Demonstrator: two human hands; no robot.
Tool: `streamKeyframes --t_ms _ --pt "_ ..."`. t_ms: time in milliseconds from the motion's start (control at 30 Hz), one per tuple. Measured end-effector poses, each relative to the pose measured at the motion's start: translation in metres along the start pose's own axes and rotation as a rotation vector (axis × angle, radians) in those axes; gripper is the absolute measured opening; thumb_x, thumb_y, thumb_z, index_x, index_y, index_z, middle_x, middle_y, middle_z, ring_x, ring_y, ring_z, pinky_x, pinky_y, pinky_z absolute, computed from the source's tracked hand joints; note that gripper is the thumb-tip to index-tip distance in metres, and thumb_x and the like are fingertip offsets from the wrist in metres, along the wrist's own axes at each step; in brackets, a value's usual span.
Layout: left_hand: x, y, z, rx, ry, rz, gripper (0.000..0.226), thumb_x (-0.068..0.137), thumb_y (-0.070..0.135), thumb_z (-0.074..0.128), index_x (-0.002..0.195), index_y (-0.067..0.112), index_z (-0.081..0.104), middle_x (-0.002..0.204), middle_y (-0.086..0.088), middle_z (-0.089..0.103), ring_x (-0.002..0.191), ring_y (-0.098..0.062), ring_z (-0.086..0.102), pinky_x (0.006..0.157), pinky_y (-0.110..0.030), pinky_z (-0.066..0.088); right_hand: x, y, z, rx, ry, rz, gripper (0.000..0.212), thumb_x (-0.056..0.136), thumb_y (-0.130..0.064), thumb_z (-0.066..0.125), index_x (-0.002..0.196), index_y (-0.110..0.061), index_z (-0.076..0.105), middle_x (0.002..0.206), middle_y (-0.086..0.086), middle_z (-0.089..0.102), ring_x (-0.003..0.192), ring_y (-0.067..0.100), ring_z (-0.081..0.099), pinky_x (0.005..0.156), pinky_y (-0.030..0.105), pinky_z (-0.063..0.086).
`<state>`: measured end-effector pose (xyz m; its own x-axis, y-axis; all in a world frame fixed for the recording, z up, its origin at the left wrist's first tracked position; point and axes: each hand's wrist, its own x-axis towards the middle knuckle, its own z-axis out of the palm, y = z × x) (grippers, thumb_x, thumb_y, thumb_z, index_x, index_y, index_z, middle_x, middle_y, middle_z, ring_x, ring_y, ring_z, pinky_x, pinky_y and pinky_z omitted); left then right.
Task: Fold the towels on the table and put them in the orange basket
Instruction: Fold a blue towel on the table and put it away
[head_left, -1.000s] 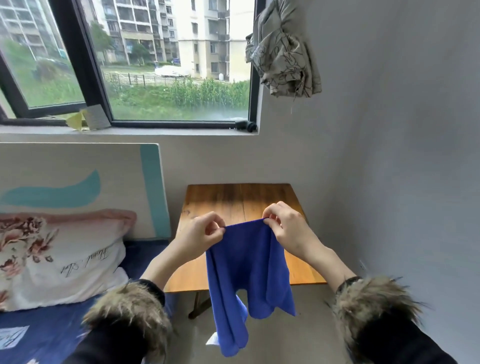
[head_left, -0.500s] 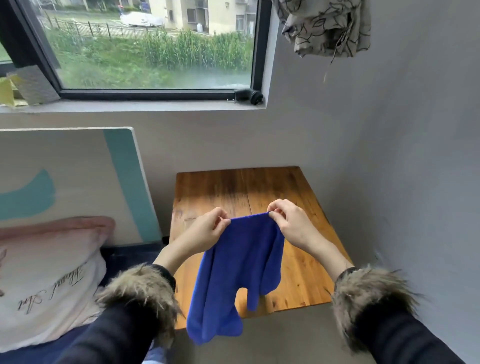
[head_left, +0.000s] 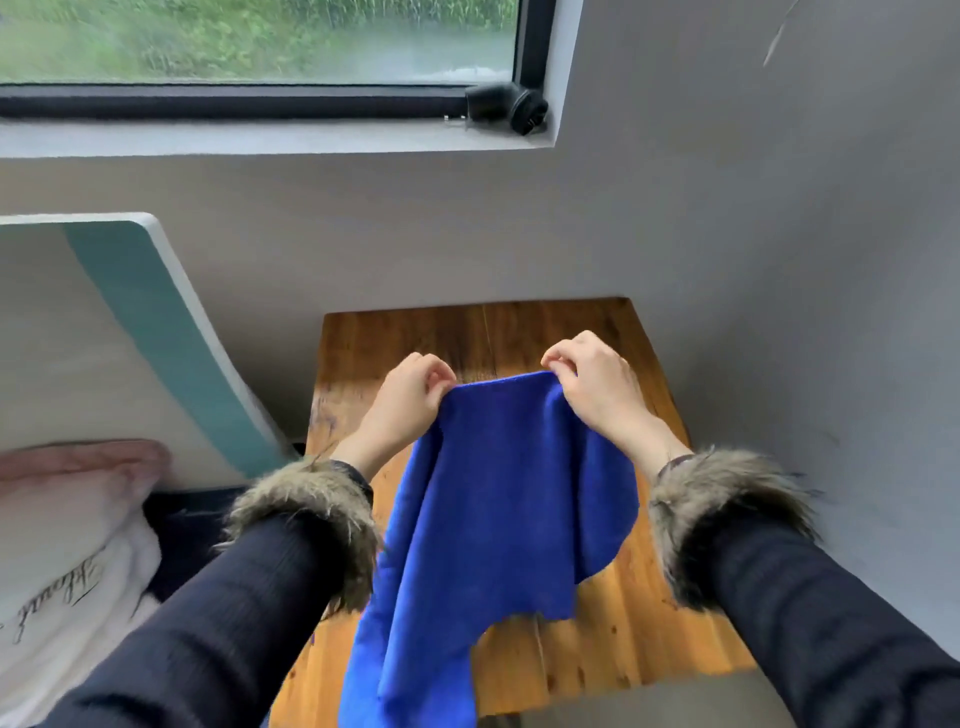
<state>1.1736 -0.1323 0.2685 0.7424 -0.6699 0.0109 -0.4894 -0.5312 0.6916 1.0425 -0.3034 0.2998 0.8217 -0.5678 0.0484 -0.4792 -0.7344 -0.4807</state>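
While the blue towel (head_left: 498, 499) hung over the wooden table (head_left: 623, 644), the left hand (head_left: 410, 400) pinched one top corner and the right hand (head_left: 597, 384) pinched the other, the top edge stretched between them, the lower part draping toward the table's near edge.

One blue towel (head_left: 498, 499), two hands, left hand (head_left: 410, 400) and right hand (head_left: 597, 389), one wooden table (head_left: 649, 639), one pillow (head_left: 62, 545), one window (head_left: 260, 47), one black object (head_left: 506, 106) on the sill.
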Motion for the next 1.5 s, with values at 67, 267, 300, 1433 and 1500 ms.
streamKeyframes --t_ms 67,267,300,1433,1500 --pt "0.012 -0.017 0.018 -0.011 0.03 -0.046 0.014 0.091 0.007 0.051 0.097 0.008 0.064 0.092 0.001 0.051 0.077 -0.012 0.049 0.069 -0.013 0.03 0.019 0.015 0.02 0.006 0.004 0.016 0.025 0.094 -0.02 0.048 0.116 -0.02 0.061 0.121 0.002 0.055 0.114 0.024 0.049 0.095 0.038 0.038" --pt "-0.043 -0.127 0.083 0.067 -0.187 -0.377 0.022 0.088 0.008 0.054 0.11 0.007 0.059 0.107 -0.012 0.058 0.09 -0.023 0.057 0.083 -0.026 0.04 -0.015 0.058 0.126 -0.042 -0.267 0.068 0.04 0.095 -0.024 0.046 0.135 -0.02 0.044 0.139 0.001 0.044 0.127 0.024 0.039 0.101 0.041 0.033" --pt "-0.057 -0.148 0.092 0.077 -0.229 -0.466 0.023 0.088 0.012 0.057 0.111 0.007 0.058 0.108 -0.013 0.058 0.092 -0.025 0.058 0.085 -0.029 0.042 -0.026 0.062 0.145 -0.063 -0.329 0.084 0.043 0.095 -0.026 0.045 0.138 -0.02 0.04 0.143 0.001 0.04 0.131 0.023 0.035 0.103 0.04 0.033" --pt "-0.125 -0.216 0.112 0.487 -0.47 -0.417 0.089 0.079 0.061 0.055 0.148 0.031 0.008 0.155 -0.013 -0.017 0.142 -0.038 -0.011 0.113 -0.053 0.005 -0.108 0.033 0.26 -0.366 -0.507 0.134 0.087 0.074 -0.051 0.068 0.146 -0.026 0.027 0.158 0.007 0.009 0.144 0.032 0.01 0.101 0.068 0.024" --pt "-0.123 -0.219 0.107 0.485 -0.504 -0.394 0.098 0.075 0.066 0.056 0.147 0.035 -0.002 0.152 -0.008 -0.028 0.14 -0.034 -0.022 0.113 -0.054 0.0 -0.107 0.041 0.261 -0.356 -0.614 0.192 0.091 0.08 -0.06 0.055 0.148 -0.035 0.001 0.156 -0.001 -0.018 0.144 0.029 -0.012 0.107 0.066 0.017"
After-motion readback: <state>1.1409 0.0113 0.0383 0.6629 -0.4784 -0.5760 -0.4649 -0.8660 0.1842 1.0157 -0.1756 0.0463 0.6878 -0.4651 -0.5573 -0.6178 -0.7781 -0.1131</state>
